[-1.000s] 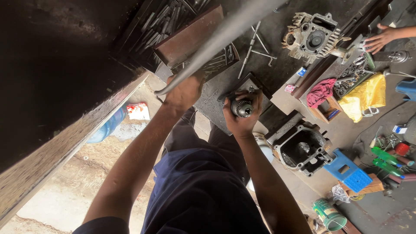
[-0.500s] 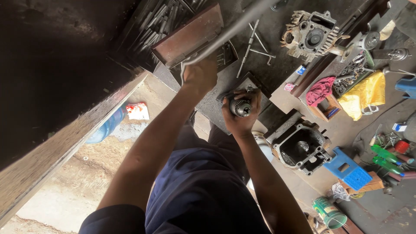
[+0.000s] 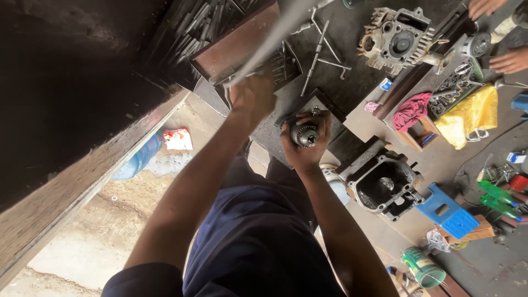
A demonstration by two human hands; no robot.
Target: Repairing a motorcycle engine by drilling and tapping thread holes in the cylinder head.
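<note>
**Steel bar and chuck held over the bench**

Steel dominates this moment: the left hand is closed tight around the lower end of a long grey metal bar that slants up and away toward the top of the view. The right hand is wrapped around a round, knurled drill chuck, its jaw end facing the camera, fingers curled about the body so only the front shows. Both hands sit close together above the dark workbench, just beside a rusty tray of small tools.

Judging by the pose, the work in hand is bracing the chuck with one hand while the bar serves as a lever or handle in the other; whether bar and chuck actually meet is hidden behind the left hand. A further move would call for a firm hold on the chuck and steady pressure along the bar.

Nearby lie an engine cylinder head, an open engine casing, a blue plastic stool and a yellow cloth. Another person's hands reach in at the upper right.
</note>
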